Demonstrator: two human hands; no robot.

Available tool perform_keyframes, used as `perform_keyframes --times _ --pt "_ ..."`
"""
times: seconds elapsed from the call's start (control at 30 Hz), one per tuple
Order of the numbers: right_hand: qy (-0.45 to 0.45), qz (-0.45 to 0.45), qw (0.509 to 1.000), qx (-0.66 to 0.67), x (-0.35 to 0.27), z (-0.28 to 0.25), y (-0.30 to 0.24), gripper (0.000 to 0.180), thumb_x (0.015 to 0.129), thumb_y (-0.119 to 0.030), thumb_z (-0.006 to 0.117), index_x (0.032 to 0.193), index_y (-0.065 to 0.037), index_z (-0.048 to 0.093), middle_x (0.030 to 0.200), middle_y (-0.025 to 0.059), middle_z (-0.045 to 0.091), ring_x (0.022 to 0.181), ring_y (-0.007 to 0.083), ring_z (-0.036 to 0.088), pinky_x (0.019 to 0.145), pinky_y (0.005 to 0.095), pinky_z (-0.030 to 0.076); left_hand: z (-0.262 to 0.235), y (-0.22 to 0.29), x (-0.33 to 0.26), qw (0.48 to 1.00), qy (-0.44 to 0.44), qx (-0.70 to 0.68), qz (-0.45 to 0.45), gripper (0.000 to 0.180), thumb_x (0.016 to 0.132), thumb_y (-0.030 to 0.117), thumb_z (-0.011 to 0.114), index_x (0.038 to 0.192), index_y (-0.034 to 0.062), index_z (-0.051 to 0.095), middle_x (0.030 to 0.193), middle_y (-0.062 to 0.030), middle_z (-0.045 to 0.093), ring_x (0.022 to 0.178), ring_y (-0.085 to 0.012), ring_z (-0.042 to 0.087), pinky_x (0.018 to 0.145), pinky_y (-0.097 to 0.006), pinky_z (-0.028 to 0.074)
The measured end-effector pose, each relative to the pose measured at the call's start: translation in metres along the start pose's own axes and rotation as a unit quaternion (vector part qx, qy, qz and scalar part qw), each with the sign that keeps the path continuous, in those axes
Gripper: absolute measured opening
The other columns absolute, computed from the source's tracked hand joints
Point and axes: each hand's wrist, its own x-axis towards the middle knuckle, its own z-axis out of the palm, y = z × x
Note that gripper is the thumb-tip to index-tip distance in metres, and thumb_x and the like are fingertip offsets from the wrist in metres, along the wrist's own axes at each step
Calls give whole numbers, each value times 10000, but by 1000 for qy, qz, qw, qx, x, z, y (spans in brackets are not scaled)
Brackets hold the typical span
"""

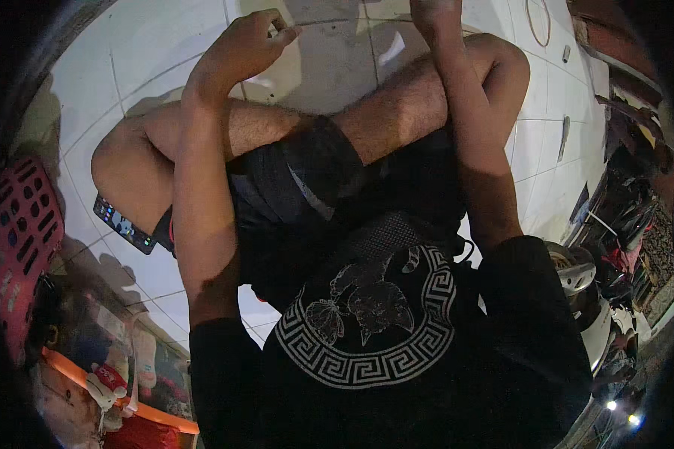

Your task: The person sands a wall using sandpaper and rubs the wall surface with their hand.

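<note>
Your left hand (241, 46) at 11 o'clock curls its fingers narrowly over the white tiled floor (150, 45), any held thing hidden, while your right hand (433, 11) at 12 o'clock is cut off, its grip untellable.

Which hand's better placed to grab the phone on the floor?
Left, probably. The phone lies by the left knee, on the left hand side; the right hand is beyond the far leg.

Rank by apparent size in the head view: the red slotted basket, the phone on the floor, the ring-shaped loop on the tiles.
1. Red slotted basket, at the left edge, partly cut off.
2. Phone, beside the knee.
3. Ring-shaped loop, at the top.
The loop lies farther away near the rim, so its rank against the phone is unsure.
</note>
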Motion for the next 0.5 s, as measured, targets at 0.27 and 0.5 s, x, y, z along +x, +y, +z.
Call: perform_keyframes --times 0.27,0.5 --pt "-22 98 995 0 -3 -2 4 309 973 -84 403 1278 -33 410 1124 285 584 1033 434 604 868 466 480 -1 -4 5 999 -29 -16 -25 430 953 457 569 1047 43 634 701 -143 623 639 -207 600 651 -377 476" --pt "-173 361 880 256 4 -14 -31 457 951 -144 592 1352 13 439 1333 216 517 1212 285 533 974 393 499 -9 13 8 990 58 -130 -12 302 959 321 594 1059 38 625 732 -92 630 627 -139 533 636 -291 447"
